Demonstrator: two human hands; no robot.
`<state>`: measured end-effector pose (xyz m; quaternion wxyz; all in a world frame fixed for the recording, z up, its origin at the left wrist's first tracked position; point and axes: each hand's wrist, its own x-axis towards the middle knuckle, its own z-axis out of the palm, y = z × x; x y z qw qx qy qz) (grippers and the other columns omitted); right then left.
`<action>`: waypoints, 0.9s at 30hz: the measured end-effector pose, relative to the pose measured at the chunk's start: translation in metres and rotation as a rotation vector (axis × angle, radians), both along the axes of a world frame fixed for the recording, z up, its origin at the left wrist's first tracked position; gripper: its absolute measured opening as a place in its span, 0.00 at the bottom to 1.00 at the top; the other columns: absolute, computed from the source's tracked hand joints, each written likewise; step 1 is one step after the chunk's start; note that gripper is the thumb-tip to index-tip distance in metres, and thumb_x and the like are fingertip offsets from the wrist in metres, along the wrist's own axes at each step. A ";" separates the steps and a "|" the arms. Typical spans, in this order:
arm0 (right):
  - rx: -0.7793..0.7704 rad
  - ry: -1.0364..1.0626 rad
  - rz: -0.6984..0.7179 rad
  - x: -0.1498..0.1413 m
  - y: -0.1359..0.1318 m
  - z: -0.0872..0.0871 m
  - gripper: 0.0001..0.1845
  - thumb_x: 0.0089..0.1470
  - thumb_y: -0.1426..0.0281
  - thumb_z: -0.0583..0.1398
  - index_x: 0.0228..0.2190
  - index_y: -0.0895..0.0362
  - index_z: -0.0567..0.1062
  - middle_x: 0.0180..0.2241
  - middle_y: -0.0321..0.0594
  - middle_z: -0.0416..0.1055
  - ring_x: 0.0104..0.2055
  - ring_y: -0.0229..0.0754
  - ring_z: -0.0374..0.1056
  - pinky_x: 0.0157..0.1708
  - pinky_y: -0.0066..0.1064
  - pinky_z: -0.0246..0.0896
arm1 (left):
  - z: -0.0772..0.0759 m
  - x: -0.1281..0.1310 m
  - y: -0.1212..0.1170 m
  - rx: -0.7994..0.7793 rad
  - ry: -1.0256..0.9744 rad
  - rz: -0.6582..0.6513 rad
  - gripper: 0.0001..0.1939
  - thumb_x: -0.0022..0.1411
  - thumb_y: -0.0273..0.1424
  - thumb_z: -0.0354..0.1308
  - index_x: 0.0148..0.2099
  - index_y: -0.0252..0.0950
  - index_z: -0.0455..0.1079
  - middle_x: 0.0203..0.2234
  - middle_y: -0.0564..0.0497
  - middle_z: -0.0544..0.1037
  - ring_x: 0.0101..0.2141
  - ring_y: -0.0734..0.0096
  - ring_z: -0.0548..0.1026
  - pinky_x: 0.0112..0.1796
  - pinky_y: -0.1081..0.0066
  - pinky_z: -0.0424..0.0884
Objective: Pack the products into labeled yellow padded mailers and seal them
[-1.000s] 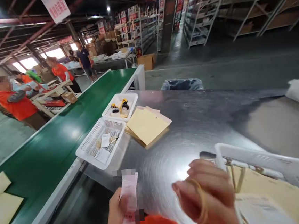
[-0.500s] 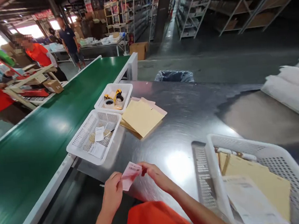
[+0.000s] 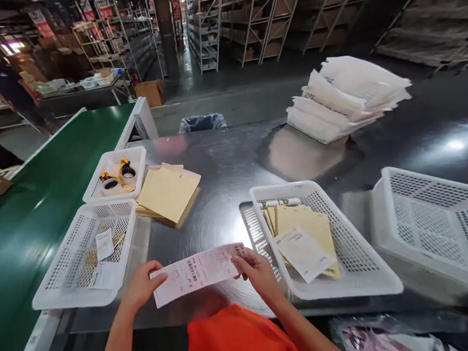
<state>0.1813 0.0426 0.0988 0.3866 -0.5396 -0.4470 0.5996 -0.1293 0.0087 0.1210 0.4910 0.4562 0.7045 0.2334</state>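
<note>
Slip [image 3: 197,272] in both hands, the person holds it stretched out above the near part of the steel bench [image 3: 224,160], printed side up. The left hand [image 3: 143,284] pinches one end, thumb on top; the right hand [image 3: 255,272] grips the other end, close to the middle basket [image 3: 366,257]. That basket carries yellow envelopes [image 3: 323,230] with a white sheet [image 3: 305,252] lying over them. Off to the left, beside the green conveyor [image 3: 63,168], I see a basket with small papers [image 3: 104,244], and just behind it a tape basket [image 3: 91,187] with two rolls [image 3: 128,174] in it. A pile of envelopes [image 3: 169,192] rests next to these two. Farther right stands another basket [image 3: 389,205], and white packets [image 3: 350,97] are heaped toward the back. Beyond the bench is a plastic-lined bin [image 3: 202,123]; across the conveyor, a person in a dark shirt [image 3: 7,83] stands near a far table [image 3: 71,92].
</note>
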 end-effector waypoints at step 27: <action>-0.161 0.058 -0.192 -0.018 -0.025 -0.031 0.34 0.44 0.37 0.58 0.19 0.56 0.60 0.14 0.31 0.52 0.16 0.31 0.49 0.17 0.27 0.44 | -0.019 0.093 0.008 0.088 -0.722 0.819 0.16 0.60 0.29 0.60 0.51 0.35 0.72 0.52 0.46 0.75 0.55 0.59 0.71 0.56 0.60 0.68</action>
